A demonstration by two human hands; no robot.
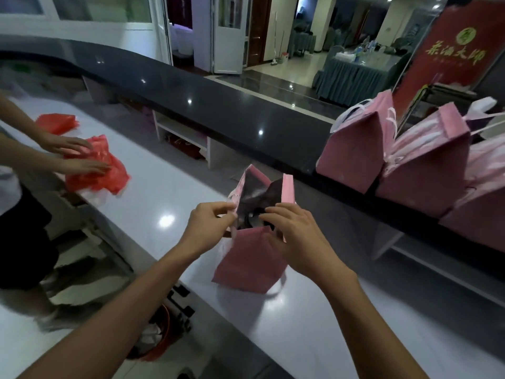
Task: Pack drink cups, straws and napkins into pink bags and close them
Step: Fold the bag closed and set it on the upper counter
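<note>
Both forearms reach in from the near edge of the counter [153,192]. Left hand [209,222] pinches the left rim of the open bag [251,258], fingers [224,207] curled on the paper. Right hand [293,231] sits at the right rim, fingers bent over the mouth, seemingly gripping the edge; cannot tell whether anything else is held. Bag stands upright mid-counter, just short of the raised dark ledge [218,99], mouth spread, dark interior showing something inside, too dim to name. Likely step: settling the contents and drawing the top together. To do it well: keep the base flat, bring both rims inward evenly, crease along the side folds, keep the loose handle [278,289] outside. Risk: tipping the cup within. Closed bags [382,160] lined up on the ledge toward the far right corner. Another person's hands [73,154] press on red plastic [103,165] at the left edge.
</note>
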